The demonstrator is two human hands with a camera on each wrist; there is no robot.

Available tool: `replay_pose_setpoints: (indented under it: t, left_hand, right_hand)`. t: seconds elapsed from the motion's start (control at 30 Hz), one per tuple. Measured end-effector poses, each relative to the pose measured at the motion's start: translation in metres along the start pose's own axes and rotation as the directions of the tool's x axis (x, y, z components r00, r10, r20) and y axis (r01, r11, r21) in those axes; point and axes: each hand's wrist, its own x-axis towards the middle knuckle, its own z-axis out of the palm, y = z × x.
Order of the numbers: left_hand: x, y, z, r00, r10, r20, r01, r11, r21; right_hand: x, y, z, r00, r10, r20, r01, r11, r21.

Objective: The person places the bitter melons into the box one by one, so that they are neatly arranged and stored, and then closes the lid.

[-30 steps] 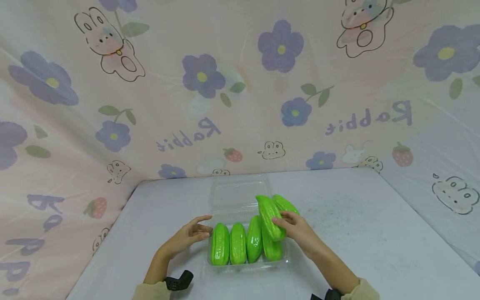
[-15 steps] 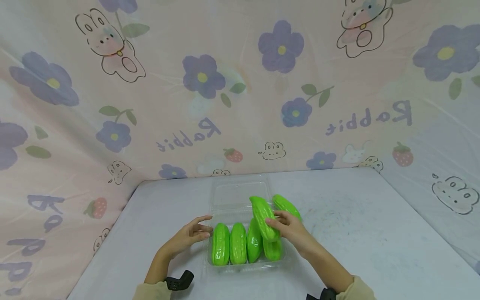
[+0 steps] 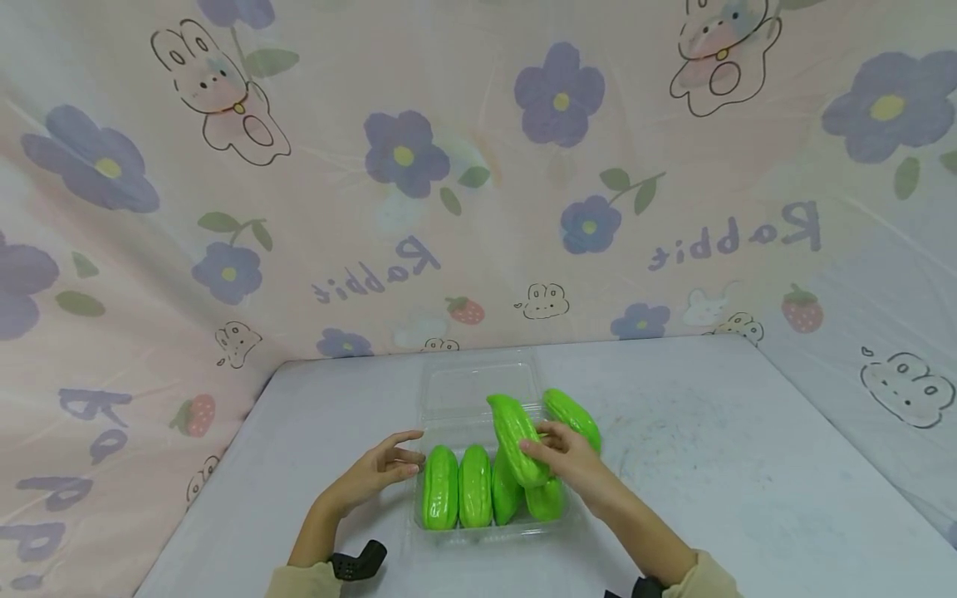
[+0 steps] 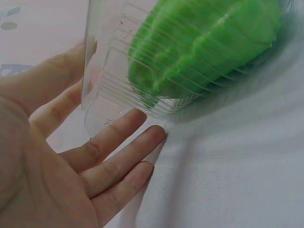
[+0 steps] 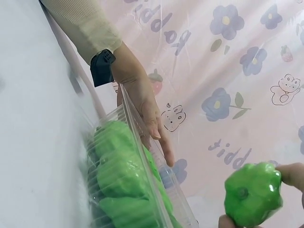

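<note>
Fingers (image 3: 556, 430) and thumb of the right hand (image 3: 574, 467) are clamped on a ridged green vegetable (image 3: 514, 438), which hangs above the right part of a clear plastic container (image 3: 462, 434), its tip tilted left toward the counter's far edge. On the counter (image 3: 718, 473), the container stands with its lid (image 3: 478, 384) laid open toward that far edge. Four similar pieces are inside: the leftmost piece (image 3: 440, 490) and second piece (image 3: 475, 492) lie parallel, while the third piece (image 3: 504, 498) and rightmost piece (image 3: 547, 503) are partly hidden under the raised one. Just beyond the container's far right corner lies a loose piece (image 3: 571, 415). At the container's left edge, the left hand (image 3: 377, 467) holds nothing, its fingers apart and loosely bent; whether they touch the wall cannot be told. A patterned curtain (image 3: 478, 208) rises behind the counter's far edge.
</note>
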Motion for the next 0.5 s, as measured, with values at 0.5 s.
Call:
replay_pose_setpoints:
  t: [0.5]
  left_hand:
    - [0.0, -0.001, 0.0, 1.0, 0.01, 0.005, -0.01, 1.0, 0.001]
  right_hand:
    - [-0.001, -0.006, 0.017, 0.999, -0.029, 0.034, 0.029, 0.999, -0.024]
